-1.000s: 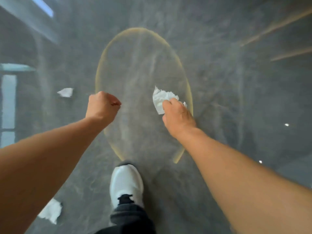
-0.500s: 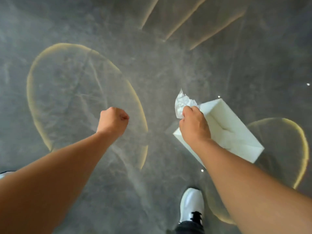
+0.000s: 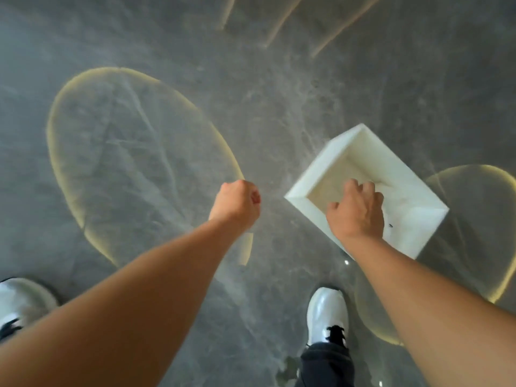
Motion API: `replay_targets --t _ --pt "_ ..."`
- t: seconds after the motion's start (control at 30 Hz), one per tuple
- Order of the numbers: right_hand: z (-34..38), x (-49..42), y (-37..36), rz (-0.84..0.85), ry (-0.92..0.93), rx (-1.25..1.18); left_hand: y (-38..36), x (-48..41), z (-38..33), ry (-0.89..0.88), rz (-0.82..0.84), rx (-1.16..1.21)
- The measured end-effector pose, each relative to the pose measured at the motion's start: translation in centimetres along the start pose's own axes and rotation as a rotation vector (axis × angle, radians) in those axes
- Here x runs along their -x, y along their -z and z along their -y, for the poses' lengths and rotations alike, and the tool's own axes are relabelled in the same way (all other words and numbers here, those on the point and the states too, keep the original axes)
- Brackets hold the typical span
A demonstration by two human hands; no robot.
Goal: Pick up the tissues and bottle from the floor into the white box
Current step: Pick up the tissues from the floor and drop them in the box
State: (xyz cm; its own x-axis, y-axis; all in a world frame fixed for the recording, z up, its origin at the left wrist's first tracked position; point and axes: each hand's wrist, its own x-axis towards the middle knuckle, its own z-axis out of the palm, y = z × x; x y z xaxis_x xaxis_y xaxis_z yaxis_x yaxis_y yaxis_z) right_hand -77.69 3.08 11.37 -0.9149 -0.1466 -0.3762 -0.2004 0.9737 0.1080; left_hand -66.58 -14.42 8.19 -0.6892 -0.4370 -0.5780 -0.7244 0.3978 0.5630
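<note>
The white box stands open-topped on the grey floor at the right. Over its opening hangs my right hand, palm down, with the thumb spread away from the fingers. No tissue shows in that hand, and the part of the box's inside under it is hidden. My left hand is a closed fist with nothing in it, held in the air to the left of the box. No bottle or loose tissue is in view.
The floor is glossy grey marble with yellow-edged oval light patches. My white shoes are at the bottom, one just below the box and one at the left edge.
The view swung right from the floor to the box. My right hand carried the tissue over the box; its fingers have spread and the tissue is no longer visible. The left fist is unchanged.
</note>
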Motion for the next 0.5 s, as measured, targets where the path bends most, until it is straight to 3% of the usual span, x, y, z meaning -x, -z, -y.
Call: replay_targets --t 0.2,0.27,0.33,0.5 --pt "23.7 6.2 1.7 0.114 0.444 -0.004 15.3 4.8 16.5 0.310 -0.155 0.071" --pt "36.7 12.3 1.1 0.202 0.677 0.080 22.7 9.2 27.1 0.478 -0.285 0.132" --pt "41.9 16.0 1.2 0.246 0.777 0.140 25.8 11.7 31.4 0.550 -0.308 0.117" --pt "61.2 32.3 -2.1 0.330 1.179 0.272 34.3 24.8 51.0 0.865 -0.475 0.219"
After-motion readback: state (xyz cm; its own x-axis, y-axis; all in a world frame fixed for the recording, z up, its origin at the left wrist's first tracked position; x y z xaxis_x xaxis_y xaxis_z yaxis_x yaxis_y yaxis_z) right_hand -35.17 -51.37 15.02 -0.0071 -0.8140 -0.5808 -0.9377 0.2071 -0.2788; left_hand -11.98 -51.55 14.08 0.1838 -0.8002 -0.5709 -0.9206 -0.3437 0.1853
